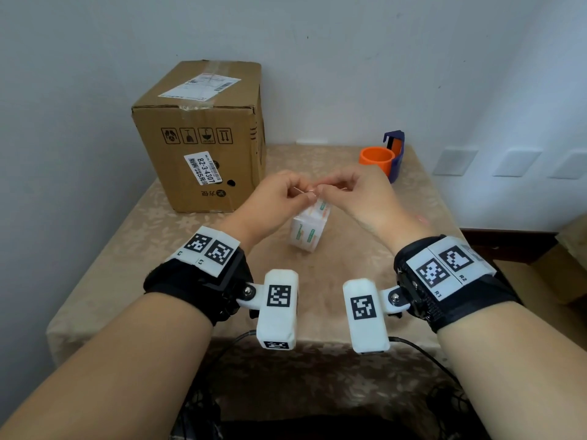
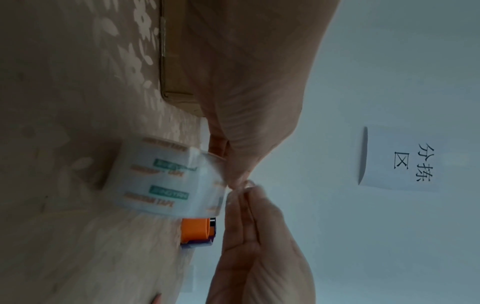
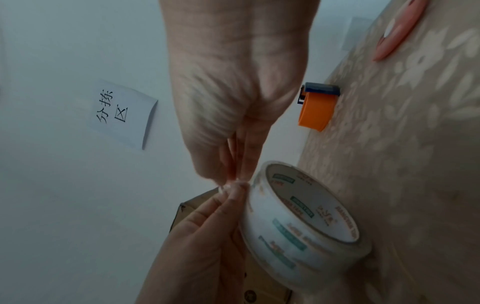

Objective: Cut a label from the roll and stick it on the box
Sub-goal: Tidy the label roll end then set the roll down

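A roll of clear tape (image 1: 309, 228) with green and orange print stands on its edge on the tablecloth, mid-table. Its free end (image 2: 210, 170) rises to my fingertips. My left hand (image 1: 305, 194) and right hand (image 1: 321, 187) meet just above the roll, and both pinch that end between thumb and forefinger. The left wrist view has the left hand (image 2: 237, 179) above and the right hand (image 2: 242, 202) below, beside the roll (image 2: 155, 181). The cardboard box (image 1: 203, 131) stands upright at the back left, with printed labels on its top and front.
An orange and blue tape dispenser (image 1: 382, 157) stands at the table's back right. A pink flat tool (image 3: 400, 30) lies on the cloth near my right wrist. The table (image 1: 133, 249) is pushed against a white wall that carries a paper sign (image 2: 397, 158).
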### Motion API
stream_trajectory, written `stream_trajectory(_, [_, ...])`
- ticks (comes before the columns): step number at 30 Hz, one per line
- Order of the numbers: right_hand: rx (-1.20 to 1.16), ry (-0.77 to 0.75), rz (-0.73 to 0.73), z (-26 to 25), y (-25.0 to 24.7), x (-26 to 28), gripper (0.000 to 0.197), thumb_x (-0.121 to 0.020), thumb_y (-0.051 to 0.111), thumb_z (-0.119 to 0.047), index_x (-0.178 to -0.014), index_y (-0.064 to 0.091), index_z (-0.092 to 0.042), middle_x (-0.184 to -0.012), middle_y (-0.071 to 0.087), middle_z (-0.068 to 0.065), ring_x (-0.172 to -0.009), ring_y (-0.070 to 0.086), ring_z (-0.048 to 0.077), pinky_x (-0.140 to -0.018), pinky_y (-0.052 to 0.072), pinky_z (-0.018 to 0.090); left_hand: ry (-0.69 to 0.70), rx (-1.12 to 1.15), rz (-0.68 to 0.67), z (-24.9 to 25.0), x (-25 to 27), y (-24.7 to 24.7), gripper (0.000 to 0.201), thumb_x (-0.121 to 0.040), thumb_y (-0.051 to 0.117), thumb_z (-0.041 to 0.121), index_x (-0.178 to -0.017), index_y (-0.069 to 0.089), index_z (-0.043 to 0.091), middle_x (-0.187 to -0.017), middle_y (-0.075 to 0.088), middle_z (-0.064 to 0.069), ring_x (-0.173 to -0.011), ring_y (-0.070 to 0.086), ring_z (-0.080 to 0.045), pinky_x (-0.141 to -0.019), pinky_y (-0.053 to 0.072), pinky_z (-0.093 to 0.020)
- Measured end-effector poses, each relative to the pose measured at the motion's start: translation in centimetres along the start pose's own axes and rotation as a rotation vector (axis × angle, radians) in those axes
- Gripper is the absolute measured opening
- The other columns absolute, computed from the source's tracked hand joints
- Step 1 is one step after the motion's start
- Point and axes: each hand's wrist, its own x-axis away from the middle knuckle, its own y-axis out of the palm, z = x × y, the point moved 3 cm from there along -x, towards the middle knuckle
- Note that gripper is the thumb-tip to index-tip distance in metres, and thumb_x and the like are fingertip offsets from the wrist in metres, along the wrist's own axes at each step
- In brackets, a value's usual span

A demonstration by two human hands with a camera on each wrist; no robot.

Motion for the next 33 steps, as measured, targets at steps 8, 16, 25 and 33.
stream_trajectory(8, [0.134,0.021,0.165,-0.1,-0.2,-0.6,0.015,-0.087,0.063,-0.014,-0.096,0.073,-0.006,-0.090,0.070,0.007,-0.085,0.061,0.017,-0.080,0.050,0.031,-0.003,-0.002,0.028,0.2,-0.1,0.8,0.036,-0.081,0.071,0.017,-0.114,0.060,0.012,-0.108,0.055,0.003,-0.090,0.061,-0.009,-0.084,0.055,-0.026])
stream_trajectory(16, [-0.100,0.143,0.093,1.4,-0.2,-0.6,0.008,-0.085,0.064,-0.007,-0.080,0.068,-0.011,-0.073,0.065,0.003,-0.073,0.062,0.017,-0.073,0.053,0.031,-0.034,-0.018,-0.026,0.0,0.2,1.4,0.037,-0.083,0.068,0.014,-0.118,0.057,0.017,-0.078,0.068,-0.020,-0.076,0.065,-0.033,-0.077,0.051,-0.043])
stream_trajectory(25, [-0.054,0.122,0.071,0.9,-1.2,-0.4,0.006,-0.083,0.068,-0.011,-0.088,0.070,-0.009,-0.071,0.063,-0.003,-0.064,0.058,0.007,-0.065,0.050,0.017,-0.026,-0.045,-0.023,-0.4,-0.1,1.7,0.041,-0.085,0.066,0.017,-0.124,0.053,0.017,-0.068,0.056,0.010,-0.067,0.056,-0.004,-0.064,0.040,-0.018])
stream_trajectory(33, [0.553,-0.013,-0.073,0.0,-1.3,-0.5,0.024,-0.086,0.064,-0.014,-0.109,0.068,-0.006,-0.099,0.065,0.005,-0.093,0.060,0.020,-0.072,0.047,0.022,-0.015,-0.044,-0.049,0.1,-0.2,2.2,0.042,-0.084,0.068,0.024,-0.123,0.054,0.017,-0.071,0.058,0.009,-0.077,0.062,-0.014,-0.069,0.045,-0.021])
